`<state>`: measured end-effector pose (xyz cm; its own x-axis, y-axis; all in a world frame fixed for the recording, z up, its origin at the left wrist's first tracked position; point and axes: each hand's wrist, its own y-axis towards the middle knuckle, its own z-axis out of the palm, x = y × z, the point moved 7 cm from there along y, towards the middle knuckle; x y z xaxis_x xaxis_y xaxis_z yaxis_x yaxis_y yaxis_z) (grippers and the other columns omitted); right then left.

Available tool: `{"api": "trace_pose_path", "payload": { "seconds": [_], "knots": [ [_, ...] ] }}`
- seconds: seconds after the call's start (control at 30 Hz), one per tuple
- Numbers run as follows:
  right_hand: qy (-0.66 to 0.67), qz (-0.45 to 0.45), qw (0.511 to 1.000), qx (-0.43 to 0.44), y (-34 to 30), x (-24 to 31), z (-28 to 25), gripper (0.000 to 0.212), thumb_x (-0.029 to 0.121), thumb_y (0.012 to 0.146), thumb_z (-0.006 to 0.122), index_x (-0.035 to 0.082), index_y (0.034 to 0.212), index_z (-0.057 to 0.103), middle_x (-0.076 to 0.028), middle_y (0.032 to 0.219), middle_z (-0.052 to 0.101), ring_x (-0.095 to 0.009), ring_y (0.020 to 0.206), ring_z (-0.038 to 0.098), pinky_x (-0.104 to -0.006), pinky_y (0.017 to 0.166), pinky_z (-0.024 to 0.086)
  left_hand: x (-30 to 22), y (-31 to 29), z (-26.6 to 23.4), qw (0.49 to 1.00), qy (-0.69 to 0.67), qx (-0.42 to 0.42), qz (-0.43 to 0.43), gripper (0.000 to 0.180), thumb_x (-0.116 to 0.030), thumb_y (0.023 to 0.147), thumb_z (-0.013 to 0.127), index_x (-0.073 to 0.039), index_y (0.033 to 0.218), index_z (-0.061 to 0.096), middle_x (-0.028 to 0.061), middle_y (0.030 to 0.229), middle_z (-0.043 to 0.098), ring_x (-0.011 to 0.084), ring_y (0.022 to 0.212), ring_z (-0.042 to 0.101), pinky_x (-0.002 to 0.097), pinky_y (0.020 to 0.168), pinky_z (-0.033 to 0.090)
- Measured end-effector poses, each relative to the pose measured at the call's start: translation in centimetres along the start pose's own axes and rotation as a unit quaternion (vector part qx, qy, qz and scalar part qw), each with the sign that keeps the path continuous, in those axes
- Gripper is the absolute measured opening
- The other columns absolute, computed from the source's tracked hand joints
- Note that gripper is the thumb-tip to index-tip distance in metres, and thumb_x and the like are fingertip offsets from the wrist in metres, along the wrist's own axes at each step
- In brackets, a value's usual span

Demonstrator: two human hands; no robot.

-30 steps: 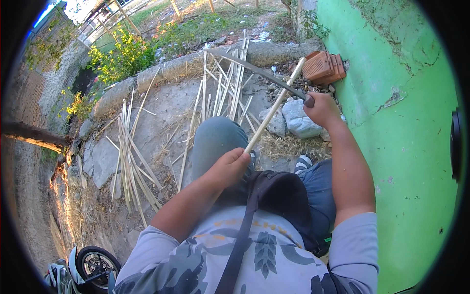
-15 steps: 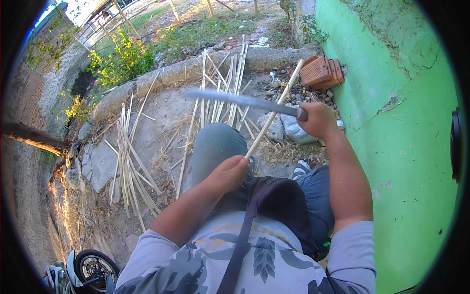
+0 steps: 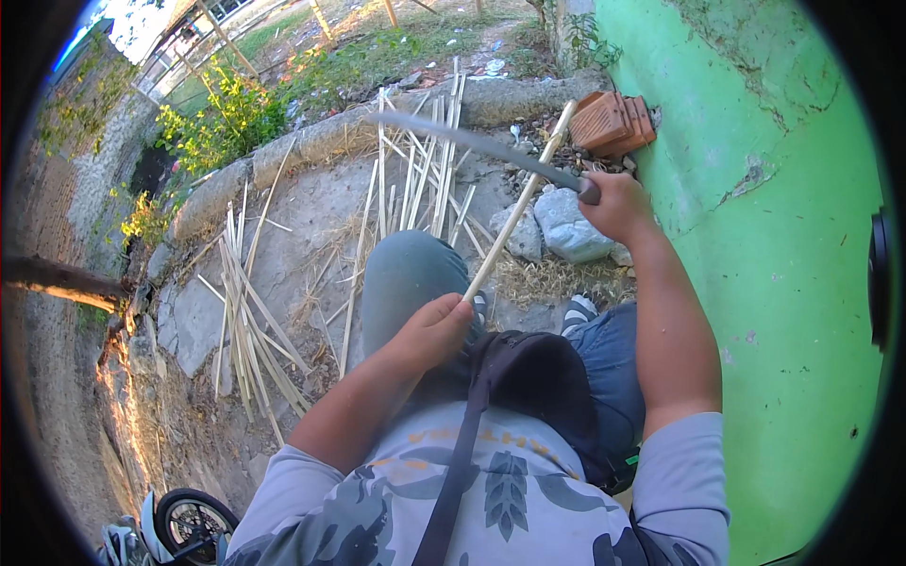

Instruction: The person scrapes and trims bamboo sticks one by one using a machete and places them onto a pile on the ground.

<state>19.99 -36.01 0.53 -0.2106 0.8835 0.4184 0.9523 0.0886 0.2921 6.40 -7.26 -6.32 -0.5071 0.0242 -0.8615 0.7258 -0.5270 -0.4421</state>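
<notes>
Head view: right hand (image 3: 618, 203), clamped on the long knife (image 3: 481, 146), has swung it level above the bamboo stick (image 3: 514, 212) gripped by left hand (image 3: 436, 330).

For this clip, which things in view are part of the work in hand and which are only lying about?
In use:
- long knife gripped in right hand
- pale stick held at its lower end by left hand
- split strips fanned out ahead of the knees

Lying about:
- red brick by the green wall
- grey stones
- motorbike wheel
</notes>
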Motion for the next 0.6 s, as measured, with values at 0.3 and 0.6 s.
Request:
{"api": "trace_pose_path", "payload": {
  "seconds": [0.3,0.6],
  "knots": [
    [0.080,0.035,0.995,-0.053,0.7,-2.1,-0.9,0.016,0.024,0.081,0.066,0.008,0.081,0.069,-0.019,0.076,0.068,-0.042,0.076,0.066,-0.0510,0.070,0.053,-1.3,-1.7,-0.1,0.995,0.093,-0.037,-0.002,0.026,-0.036,0.108,0.045,-0.012,0.098,0.046,-0.0057,0.070,0.040,0.0052,0.053,0.036,0.0239,0.045,0.030],
    [0.001,-0.002,1.000,0.000,0.1,-0.2,-0.5,0.015,0.026,0.079,0.067,0.011,0.082,0.069,-0.016,0.076,0.069,-0.039,0.080,0.068,-0.0494,0.074,0.054,0.0,-1.5,-0.8,0.998,0.038,-0.051,-0.028,0.025,-0.036,0.108,0.046,-0.012,0.103,0.049,-0.0063,0.070,0.039,0.0048,0.053,0.033,0.0226,0.046,0.029]
  ]
}}
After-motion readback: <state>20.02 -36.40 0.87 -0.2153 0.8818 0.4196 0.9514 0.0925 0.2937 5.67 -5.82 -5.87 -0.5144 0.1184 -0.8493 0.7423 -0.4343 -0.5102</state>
